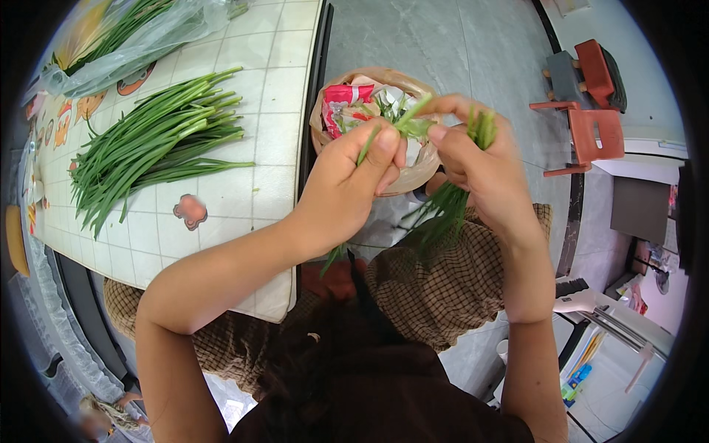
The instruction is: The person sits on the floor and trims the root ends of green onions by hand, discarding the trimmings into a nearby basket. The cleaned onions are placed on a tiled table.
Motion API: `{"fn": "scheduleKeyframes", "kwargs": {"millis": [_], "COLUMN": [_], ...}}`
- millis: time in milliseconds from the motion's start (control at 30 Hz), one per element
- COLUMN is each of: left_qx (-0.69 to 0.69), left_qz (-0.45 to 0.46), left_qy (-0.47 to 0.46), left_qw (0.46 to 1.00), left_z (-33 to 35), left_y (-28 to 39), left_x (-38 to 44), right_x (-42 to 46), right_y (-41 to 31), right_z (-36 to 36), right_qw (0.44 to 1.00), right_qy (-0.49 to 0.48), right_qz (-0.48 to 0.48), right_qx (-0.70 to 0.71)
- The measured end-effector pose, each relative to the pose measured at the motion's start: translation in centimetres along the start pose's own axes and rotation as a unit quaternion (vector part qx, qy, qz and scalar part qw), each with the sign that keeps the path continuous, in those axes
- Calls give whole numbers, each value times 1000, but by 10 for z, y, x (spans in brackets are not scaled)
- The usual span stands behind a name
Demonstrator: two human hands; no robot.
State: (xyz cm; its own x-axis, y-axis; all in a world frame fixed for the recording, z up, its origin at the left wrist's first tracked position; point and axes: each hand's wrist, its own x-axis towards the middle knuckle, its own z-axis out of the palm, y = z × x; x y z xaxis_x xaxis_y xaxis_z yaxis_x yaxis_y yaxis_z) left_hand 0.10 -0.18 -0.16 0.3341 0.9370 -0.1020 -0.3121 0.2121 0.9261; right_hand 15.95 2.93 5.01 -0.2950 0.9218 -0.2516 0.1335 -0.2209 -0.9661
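Note:
Above a lined waste bin (410, 180), my left hand (360, 171) pinches a green leafy stalk between thumb and fingers. My right hand (482, 155) grips a bunch of garlic chives (446, 213), its cut ends up and its leaves hanging over my lap; its thumb and forefinger also touch the pale base of the stalk at my left hand. That part is blurred. A loose pile of garlic chives (160, 133) lies on the tiled-pattern tabletop (227, 213) to the left, stem ends towards the bin. More chives (119, 30) lie in a clear plastic bag (155, 52) at the upper left.
The table's dark edge (314, 83) runs beside the bin, which holds wrappers and plant scraps. A red chair (598, 134) and a grey stool (566, 77) stand at the upper right. A white shelf unit (626, 326) is at the lower right. Part of another person (130, 400) shows at the lower left.

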Motion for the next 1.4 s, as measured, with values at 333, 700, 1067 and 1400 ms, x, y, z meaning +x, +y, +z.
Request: {"fn": "scheduleKeyframes", "kwargs": {"millis": [333, 700, 1067, 1400], "left_qx": [32, -98, -260, -144], "left_qz": [-5, -155, -147, -121], "left_qy": [-8, 84, 29, 27], "left_qw": [999, 979, 954, 982], "left_z": [3, -14, -9, 1], "left_y": [-3, -1, 7, 7], "left_x": [2, 14, 9, 5], "right_x": [4, -24, 5, -3], "right_y": [25, 18, 20, 15], "right_z": [3, 23, -22, 5], "right_qw": [875, 775, 827, 969], "right_qy": [30, -148, 130, 29], "right_qz": [-323, -479, -254, -92], "right_qx": [-359, -385, -484, -229]}}
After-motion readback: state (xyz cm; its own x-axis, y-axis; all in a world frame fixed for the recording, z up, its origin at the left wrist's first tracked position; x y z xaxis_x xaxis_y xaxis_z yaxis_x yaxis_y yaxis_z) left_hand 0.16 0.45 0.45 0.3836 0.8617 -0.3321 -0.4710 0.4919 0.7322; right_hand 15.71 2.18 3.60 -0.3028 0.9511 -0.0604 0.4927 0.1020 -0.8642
